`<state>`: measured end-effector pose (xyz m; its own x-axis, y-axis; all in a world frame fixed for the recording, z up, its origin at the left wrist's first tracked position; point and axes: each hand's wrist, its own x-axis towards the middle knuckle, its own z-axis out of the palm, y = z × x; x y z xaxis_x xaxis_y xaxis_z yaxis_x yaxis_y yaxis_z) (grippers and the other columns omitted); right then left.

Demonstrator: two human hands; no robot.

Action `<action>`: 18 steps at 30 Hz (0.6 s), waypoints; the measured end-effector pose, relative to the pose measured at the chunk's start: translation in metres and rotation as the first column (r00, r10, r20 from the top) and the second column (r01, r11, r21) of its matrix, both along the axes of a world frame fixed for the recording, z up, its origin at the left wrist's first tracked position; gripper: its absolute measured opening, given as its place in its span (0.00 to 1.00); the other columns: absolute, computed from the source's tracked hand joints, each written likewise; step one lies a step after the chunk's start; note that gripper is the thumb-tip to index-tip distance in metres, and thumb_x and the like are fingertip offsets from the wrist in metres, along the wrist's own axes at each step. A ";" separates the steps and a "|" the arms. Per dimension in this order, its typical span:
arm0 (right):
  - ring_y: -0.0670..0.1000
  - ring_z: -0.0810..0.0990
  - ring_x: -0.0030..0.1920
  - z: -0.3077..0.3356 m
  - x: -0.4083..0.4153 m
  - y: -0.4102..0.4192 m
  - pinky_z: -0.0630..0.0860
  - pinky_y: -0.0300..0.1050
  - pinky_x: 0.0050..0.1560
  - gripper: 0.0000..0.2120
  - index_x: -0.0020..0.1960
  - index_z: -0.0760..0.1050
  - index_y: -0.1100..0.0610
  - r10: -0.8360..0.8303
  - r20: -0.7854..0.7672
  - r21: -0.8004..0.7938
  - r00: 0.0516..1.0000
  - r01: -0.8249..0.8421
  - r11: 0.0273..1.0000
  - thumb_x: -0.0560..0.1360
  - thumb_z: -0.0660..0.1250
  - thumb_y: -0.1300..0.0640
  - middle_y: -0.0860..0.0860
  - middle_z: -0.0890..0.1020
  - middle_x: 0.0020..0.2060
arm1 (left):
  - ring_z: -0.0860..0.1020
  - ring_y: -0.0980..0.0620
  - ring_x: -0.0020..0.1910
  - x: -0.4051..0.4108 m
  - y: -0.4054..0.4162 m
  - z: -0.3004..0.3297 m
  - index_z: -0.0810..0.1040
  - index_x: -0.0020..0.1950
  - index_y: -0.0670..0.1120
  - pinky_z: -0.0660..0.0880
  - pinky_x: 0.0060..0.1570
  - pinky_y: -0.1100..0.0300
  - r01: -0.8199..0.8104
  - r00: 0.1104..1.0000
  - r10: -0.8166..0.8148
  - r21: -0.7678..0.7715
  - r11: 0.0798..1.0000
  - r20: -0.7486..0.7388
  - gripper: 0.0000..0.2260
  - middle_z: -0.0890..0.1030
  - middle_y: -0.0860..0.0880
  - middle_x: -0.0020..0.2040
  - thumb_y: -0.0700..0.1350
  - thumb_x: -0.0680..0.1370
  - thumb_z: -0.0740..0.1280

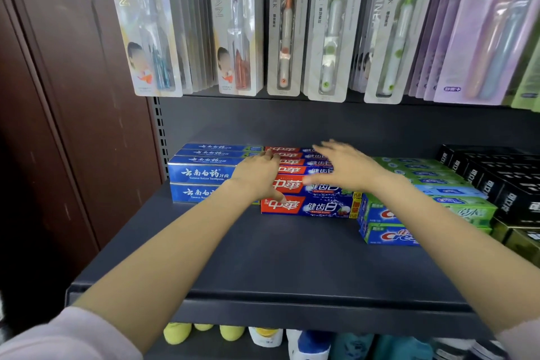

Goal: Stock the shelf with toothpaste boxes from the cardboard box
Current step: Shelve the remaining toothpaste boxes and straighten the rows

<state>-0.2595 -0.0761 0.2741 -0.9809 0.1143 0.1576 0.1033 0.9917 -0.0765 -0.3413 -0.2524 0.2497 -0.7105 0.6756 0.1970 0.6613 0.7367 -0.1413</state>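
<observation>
Red and blue toothpaste boxes (309, 206) lie stacked in rows at the middle back of the dark shelf (263, 266). My left hand (258, 177) rests flat on the left end of this stack, fingers straight, thumb near the front box. My right hand (346, 165) hovers over or touches the top of the same stack with fingers spread, slightly blurred. Blue toothpaste boxes (201, 174) are stacked to the left, green and blue Crest boxes (388, 223) to the right. The cardboard box is out of view.
Black boxes (496, 184) fill the shelf's far right. Packaged toothbrushes (292, 26) hang in rows above the shelf. Bottles (266, 336) stand on the level below. A dark red panel (67, 96) borders the left side. The shelf's front half is bare.
</observation>
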 end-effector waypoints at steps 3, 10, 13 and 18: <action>0.54 0.49 0.77 -0.007 0.008 0.003 0.54 0.51 0.75 0.55 0.78 0.44 0.51 -0.037 0.121 0.204 0.992 0.011 0.979 0.64 0.73 0.36 0.52 0.51 0.77 | 0.64 0.45 0.72 0.001 -0.001 -0.001 0.59 0.74 0.42 0.64 0.69 0.52 -0.001 1.000 0.002 0.024 1.000 -0.025 0.43 0.62 0.44 0.75 0.60 0.68 0.72; 0.55 0.55 0.76 -0.015 0.010 -0.001 0.60 0.50 0.72 0.50 0.77 0.45 0.55 -0.054 0.071 0.179 0.996 0.040 0.983 0.68 0.73 0.43 0.53 0.53 0.77 | 0.59 0.44 0.75 0.013 0.006 -0.003 0.55 0.76 0.41 0.54 0.74 0.51 -0.070 0.994 0.072 0.032 0.997 -0.085 0.43 0.59 0.43 0.76 0.59 0.70 0.71; 0.56 0.57 0.75 -0.016 0.033 0.006 0.57 0.49 0.74 0.43 0.77 0.47 0.56 -0.066 -0.007 0.046 0.998 0.066 0.997 0.73 0.65 0.39 0.54 0.54 0.77 | 0.53 0.45 0.77 0.034 0.018 -0.010 0.53 0.77 0.43 0.47 0.76 0.51 0.039 0.992 -0.024 0.121 0.992 -0.123 0.42 0.56 0.43 0.77 0.58 0.71 0.70; 0.55 0.51 0.77 -0.023 0.087 0.030 0.54 0.52 0.74 0.43 0.77 0.50 0.55 -0.291 0.041 -0.145 0.956 0.293 0.945 0.72 0.58 0.32 0.54 0.55 0.77 | 0.58 0.48 0.75 0.065 0.050 -0.019 0.57 0.76 0.45 0.50 0.75 0.53 0.205 0.978 -0.187 0.245 0.948 -0.094 0.30 0.59 0.47 0.76 0.51 0.77 0.64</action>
